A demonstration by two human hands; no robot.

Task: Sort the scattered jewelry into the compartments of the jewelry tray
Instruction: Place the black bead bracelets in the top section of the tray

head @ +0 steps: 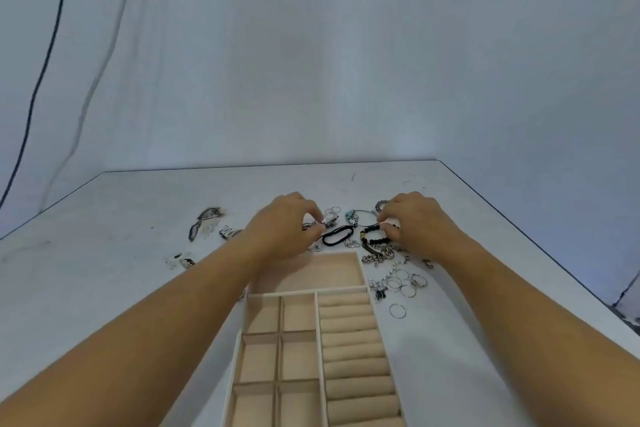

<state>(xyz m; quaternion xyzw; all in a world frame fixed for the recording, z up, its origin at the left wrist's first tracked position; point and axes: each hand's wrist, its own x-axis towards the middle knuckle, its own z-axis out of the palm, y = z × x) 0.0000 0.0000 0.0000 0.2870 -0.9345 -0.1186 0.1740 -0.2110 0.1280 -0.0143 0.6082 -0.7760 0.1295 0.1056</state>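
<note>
The tray (363, 274) lies lengthwise on the bench (121, 218) in front of the person, and every compartment in view is bare, so sorting has hardly begun. The jewelry (377, 253) lies heaped just beyond the tray's far edge and down its right side, which is why both arms reach over it.

The left hand (284, 229) curls down on a chain (312, 226). Its grip looks like a fingertip pinch, though the fingers hide the contact. The right hand (415, 225) pinches a bead bracelet (375, 231) at the heap's far side, probably to tease it free of its neighbours (they overlap). A black cord (337, 235) lies between the hands, untouched.

Loose rings (403, 282) lie beside the padded rolls on the tray's right, likely their slot.
</note>
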